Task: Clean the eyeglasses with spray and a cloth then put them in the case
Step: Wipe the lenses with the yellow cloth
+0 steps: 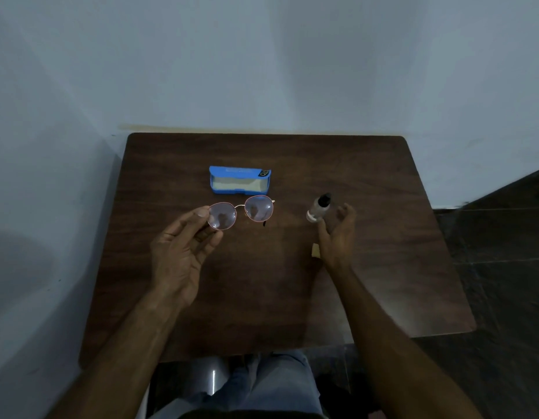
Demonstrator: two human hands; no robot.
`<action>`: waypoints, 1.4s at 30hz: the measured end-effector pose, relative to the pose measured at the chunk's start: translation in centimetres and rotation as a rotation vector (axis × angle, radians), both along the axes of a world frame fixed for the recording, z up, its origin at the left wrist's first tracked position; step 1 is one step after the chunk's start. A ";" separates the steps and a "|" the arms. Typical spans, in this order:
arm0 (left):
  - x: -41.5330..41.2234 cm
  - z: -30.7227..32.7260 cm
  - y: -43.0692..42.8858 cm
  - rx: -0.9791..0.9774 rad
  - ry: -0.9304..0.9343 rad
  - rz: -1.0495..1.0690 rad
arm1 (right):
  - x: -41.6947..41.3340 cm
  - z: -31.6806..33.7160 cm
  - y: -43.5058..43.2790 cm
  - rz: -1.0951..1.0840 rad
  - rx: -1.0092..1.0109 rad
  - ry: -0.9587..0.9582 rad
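Left hand [183, 252]: thumb and fingertips pinching glasses [257, 208] at 9 o'clock lens rim, above table [262, 291]. Long axis 9–3 o'clock.
Right hand [337, 234]: fingers spread, loosely curved, empty. Bottle [318, 207] just beside, at 11 o'clock; contact unclear. Nearer hand for spray: right.
Case [239, 184]: open, 12 o'clock of glasses; beige lining only.

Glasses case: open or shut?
Open. The blue case lies on the table with its lid back and its beige interior showing.
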State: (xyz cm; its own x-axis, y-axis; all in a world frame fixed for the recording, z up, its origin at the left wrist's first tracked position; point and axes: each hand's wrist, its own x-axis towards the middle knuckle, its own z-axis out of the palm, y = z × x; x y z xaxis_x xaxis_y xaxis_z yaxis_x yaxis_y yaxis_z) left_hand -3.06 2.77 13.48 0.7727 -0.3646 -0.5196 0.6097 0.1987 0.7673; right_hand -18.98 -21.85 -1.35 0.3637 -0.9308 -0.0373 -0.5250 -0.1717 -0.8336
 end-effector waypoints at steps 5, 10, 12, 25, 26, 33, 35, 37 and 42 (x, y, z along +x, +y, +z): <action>0.1 0.1 -0.1 0.006 0.007 -0.013 | -3.3 -1.8 2.9 0.233 -0.191 0.413; 0.1 0.5 -0.2 0.002 -0.015 -0.025 | -3.3 -2.4 3.2 0.436 -0.265 0.575; 0.2 0.9 -0.2 -0.009 -0.015 -0.023 | -3.4 -1.9 3.3 0.447 -0.270 0.586; 0.9 2.4 0.1 -0.082 -0.030 0.000 | -1.4 4.7 6.2 -0.055 0.400 -0.242; 1.0 2.5 0.1 -0.084 -0.033 0.006 | -0.8 6.9 6.9 -0.034 0.436 -0.362; 0.5 3.4 -0.1 -0.067 -0.094 0.047 | 3.4 19.9 10.9 0.280 -0.068 -0.425; 0.0 3.7 -0.2 -0.063 -0.120 0.058 | 4.8 20.5 11.0 0.326 -0.269 -0.321; -0.4 3.9 -0.3 -0.064 -0.145 0.069 | 5.9 20.5 10.8 0.356 -0.419 -0.217; -0.8 4.5 -0.4 -0.056 -0.199 0.113 | 6.9 20.4 11.5 0.375 -0.623 -0.097</action>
